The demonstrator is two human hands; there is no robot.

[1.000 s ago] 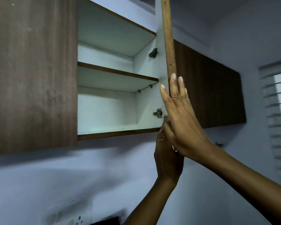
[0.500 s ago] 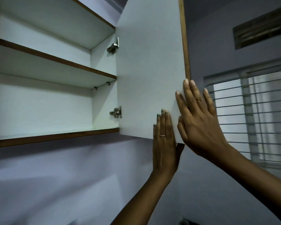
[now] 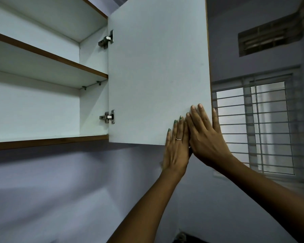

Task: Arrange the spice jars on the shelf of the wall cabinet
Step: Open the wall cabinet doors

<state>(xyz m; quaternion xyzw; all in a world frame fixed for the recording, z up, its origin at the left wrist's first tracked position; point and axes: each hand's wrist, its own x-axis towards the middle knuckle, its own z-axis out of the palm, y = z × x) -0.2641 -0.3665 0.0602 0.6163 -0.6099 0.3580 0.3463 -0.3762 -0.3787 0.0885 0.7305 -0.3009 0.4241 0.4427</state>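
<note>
The wall cabinet stands open above me, with a white interior and brown-edged shelves. Its middle shelf (image 3: 47, 57) and bottom shelf (image 3: 49, 140) hold nothing that I can see. The cabinet door (image 3: 156, 67) is swung wide open to the right, white inner face toward me. My left hand (image 3: 176, 148) lies flat on the door's lower right corner with fingers straight, a ring on one finger. My right hand (image 3: 205, 135) presses flat beside it, with its thumb at the door's outer edge. No spice jars are in view.
Two metal hinges (image 3: 107, 39) (image 3: 108, 117) join the door to the cabinet side. A barred window (image 3: 253, 127) sits to the right, with a vent (image 3: 263, 37) above it. Pale purple wall fills the space below the cabinet.
The door has swung from edge-on to fully open to the right, both hands pushing it. My view has turned right, and the neighbouring brown doors have left the frame.
</note>
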